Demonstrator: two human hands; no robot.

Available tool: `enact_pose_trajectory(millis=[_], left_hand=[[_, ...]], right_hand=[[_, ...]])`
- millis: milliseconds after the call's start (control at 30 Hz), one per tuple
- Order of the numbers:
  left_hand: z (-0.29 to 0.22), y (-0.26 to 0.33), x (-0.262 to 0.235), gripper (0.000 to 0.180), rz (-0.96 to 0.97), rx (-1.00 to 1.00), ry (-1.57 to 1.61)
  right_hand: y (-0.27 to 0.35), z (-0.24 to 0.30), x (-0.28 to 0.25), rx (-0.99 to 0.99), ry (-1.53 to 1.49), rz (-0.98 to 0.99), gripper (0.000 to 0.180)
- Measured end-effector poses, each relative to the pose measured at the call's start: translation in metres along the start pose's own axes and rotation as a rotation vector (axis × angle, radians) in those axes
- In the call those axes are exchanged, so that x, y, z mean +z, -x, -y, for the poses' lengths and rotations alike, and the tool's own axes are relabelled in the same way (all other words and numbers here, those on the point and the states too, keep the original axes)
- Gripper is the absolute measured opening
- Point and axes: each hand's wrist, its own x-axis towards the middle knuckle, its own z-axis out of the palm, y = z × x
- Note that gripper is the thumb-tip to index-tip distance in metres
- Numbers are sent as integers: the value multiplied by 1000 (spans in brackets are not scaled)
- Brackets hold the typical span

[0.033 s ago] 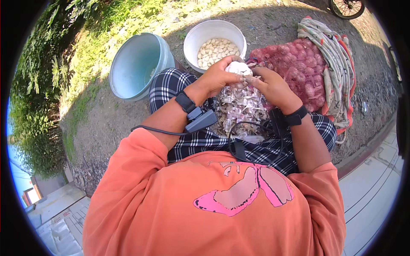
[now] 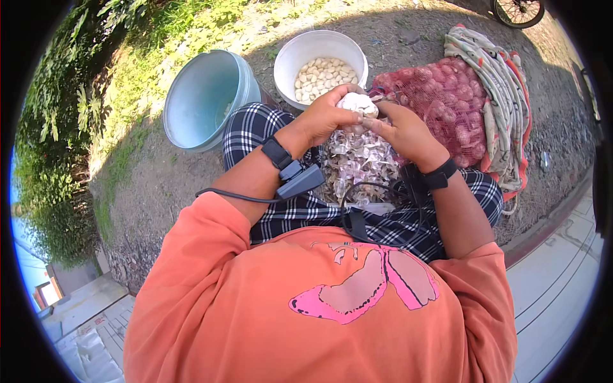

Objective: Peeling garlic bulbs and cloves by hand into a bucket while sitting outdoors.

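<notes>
Both hands meet at 12 o'clock over the lap: the left hand [image 2: 325,118] cups a white garlic bulb [image 2: 357,103], the right hand [image 2: 402,131] pinches its skin. Peels [image 2: 357,163] lie beneath; a white bucket [image 2: 290,57] of cloves sits beyond.

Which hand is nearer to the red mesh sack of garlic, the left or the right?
Right. The right hand is right beside the red mesh sack, perhaps touching it. The left hand is farther away, across the garlic bulb both hold.
</notes>
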Motion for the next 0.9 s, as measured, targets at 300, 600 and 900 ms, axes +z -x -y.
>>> enact_pose_trajectory(millis=[300, 600, 900], left_hand=[[-13, 9, 13, 70, 19, 532, -1083], [5, 11, 20, 55, -223, 582, -1183], [-2, 15, 16, 50, -33, 538, -888]], right_hand=[[1, 5, 3, 38, -105, -22, 35], [-12, 16, 6, 137, 65, 24, 48], [-8, -1, 13, -139, -247, -84, 42]])
